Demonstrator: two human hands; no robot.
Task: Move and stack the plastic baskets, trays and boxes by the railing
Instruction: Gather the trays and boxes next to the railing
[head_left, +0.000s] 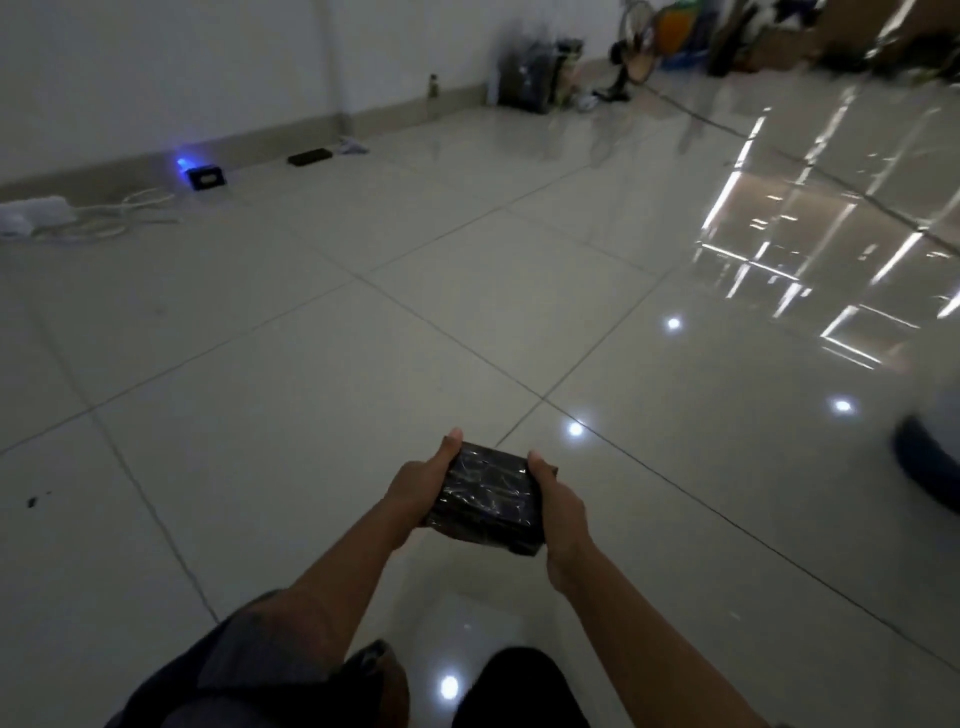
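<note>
Far left, by the wall, a white power strip lay with its cable looped on the floor, and next to it a small black device glowed blue. A flat dark thing sat further along the skirting.

My left hand gripped the left side of the box, thumb laid along its top edge, fingers curled underneath where I could not see them. The box was dark and wrapped in shiny, creased film, and I held it off the floor in front of me, over bare tile. My right hand clasped the right side the same way, thumb on top.

Beyond, toward the back, a dark bag and a standing fan stood near the wall, with blurred clutter further right. At the right edge a blurred dark and pale round shape showed; I could not tell what it was.

No railing, basket or tray was in sight, and no stack either. So I judged that I was mid-carry with one box, with the placing and stacking of it not yet done. How much else was already stacked could not be told from here.
</note>
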